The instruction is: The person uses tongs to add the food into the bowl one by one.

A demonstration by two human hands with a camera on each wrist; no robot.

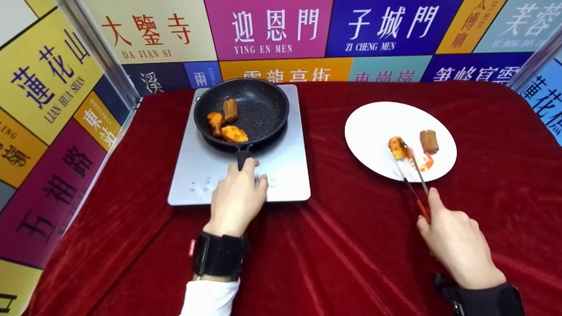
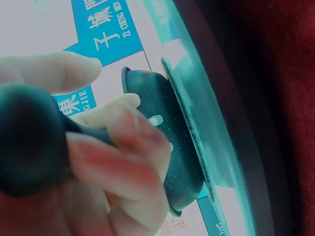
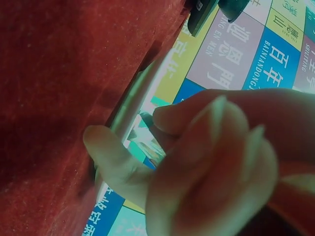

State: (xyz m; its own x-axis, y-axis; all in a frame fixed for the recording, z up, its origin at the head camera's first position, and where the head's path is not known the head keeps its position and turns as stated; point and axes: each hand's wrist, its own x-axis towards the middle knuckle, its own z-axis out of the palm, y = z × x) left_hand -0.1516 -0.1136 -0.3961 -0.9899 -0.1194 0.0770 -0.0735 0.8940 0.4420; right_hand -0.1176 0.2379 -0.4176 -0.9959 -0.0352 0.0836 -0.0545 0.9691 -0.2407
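My left hand (image 1: 239, 193) grips the black handle of a frying pan (image 1: 265, 109). In the left wrist view, fingers (image 2: 123, 162) curl round that handle. Inside the pan lie a brown ribbed piece (image 1: 230, 109), a small reddish-brown drumstick-like piece (image 1: 215, 123) and a yellow piece (image 1: 235, 134). My right hand (image 1: 456, 241) holds metal tongs (image 1: 420, 176), whose tips are at a yellow-brown food piece (image 1: 397, 147) over the white plate (image 1: 373, 127). A shrimp (image 1: 426, 162) and another brown ribbed piece (image 1: 429, 141) are on this plate. In the right wrist view, fingers hide most of the tongs.
Under the pan is a flat silver cooktop (image 1: 285, 184), left of the plate. Dark red cloth (image 1: 333, 245) covers the table. Colourful panels (image 1: 272, 30) with large characters stand along the back and left side.
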